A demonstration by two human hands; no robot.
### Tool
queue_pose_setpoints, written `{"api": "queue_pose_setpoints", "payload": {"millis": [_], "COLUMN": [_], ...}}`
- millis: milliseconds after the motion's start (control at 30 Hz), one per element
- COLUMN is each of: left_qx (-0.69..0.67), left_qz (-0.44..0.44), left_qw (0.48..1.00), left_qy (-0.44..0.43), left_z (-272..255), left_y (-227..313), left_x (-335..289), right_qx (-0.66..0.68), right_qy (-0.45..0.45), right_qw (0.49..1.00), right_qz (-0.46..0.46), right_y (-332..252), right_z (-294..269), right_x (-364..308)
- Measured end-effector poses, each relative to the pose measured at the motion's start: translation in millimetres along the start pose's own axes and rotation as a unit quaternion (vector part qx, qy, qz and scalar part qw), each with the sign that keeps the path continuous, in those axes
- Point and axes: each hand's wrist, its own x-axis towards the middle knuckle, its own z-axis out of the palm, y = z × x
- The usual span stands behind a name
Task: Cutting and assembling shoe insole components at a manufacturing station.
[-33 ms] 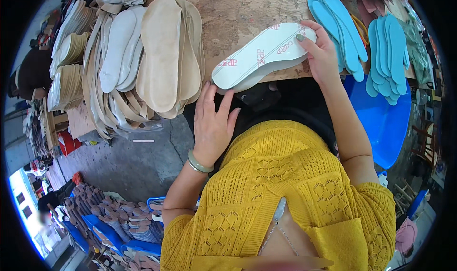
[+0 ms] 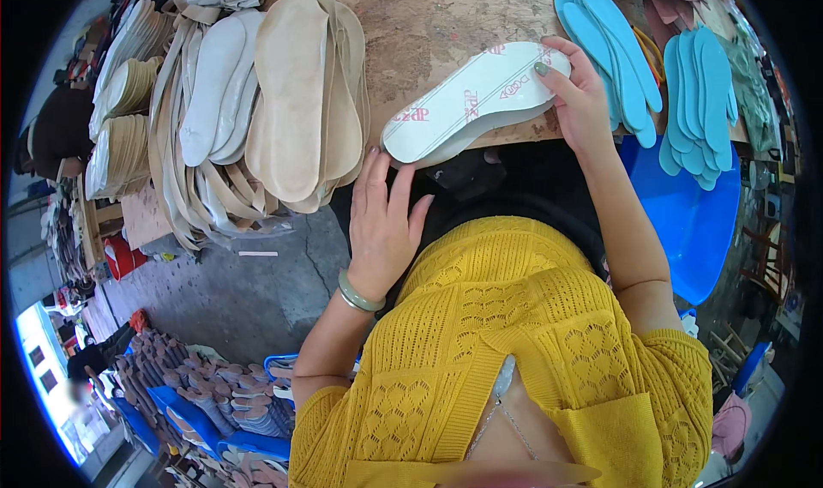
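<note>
A white shoe insole [image 2: 476,98] with red printing and thin dark lines lies slantwise at the near edge of the wooden table [image 2: 437,16]. Beneath its near side shows a second pale sole-shaped layer. My right hand [image 2: 581,102] grips the insole's right end, thumb on top and fingers around the far rim. At the other end my left hand [image 2: 383,222] has its fingers stretched out, tips at the insole's lower left edge, not closed around it. A pale green bangle circles my left wrist.
Beige insoles [image 2: 291,102] are stacked left of my left hand, beside white ones [image 2: 213,89] and hanging strips. Light blue insoles [image 2: 609,51] lie at the right, with another blue pile [image 2: 699,102] near a blue plastic bin [image 2: 699,222]. Racked footwear parts [image 2: 201,385] stand at lower left.
The insole has shifted very slightly, and my left fingers have moved a little at its left end. My right hand keeps its grip.
</note>
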Motion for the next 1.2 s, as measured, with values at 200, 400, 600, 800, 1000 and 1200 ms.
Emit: {"api": "queue_pose_setpoints", "payload": {"millis": [200,400,600,800,1000,1200], "left_qx": [-0.052,-0.066,-0.069,-0.070,-0.056,-0.142], "left_qz": [-0.015,-0.011,-0.010,-0.015,-0.021,0.048], "left_qw": [0.998,0.997,0.997,0.997,0.994,0.985], "left_qy": [0.016,0.026,0.029,0.033,0.091,0.085], "left_z": [2.0,2.2,2.2,1.1,5.2,23.8], "left_y": [-2.1,-2.1,-2.8,-1.6,15.4,22.9], "left_x": [-2.1,-2.0,-2.3,-0.2,25.3,88.6], "right_qx": [-0.023,-0.041,-0.044,-0.076,-0.115,-0.139], "right_qy": [-0.003,0.001,0.006,0.007,0.009,0.005], "right_qw": [1.000,0.999,0.999,0.996,0.992,0.988], "right_qz": [-0.001,-0.014,-0.023,-0.039,-0.046,-0.069], "right_y": [0.6,2.3,3.3,6.3,6.6,10.4], "right_z": [-1.2,-2.4,-1.5,-4.1,-5.2,-7.2], "right_x": [-1.0,-0.9,-0.9,-0.5,-1.1,0.3]}}
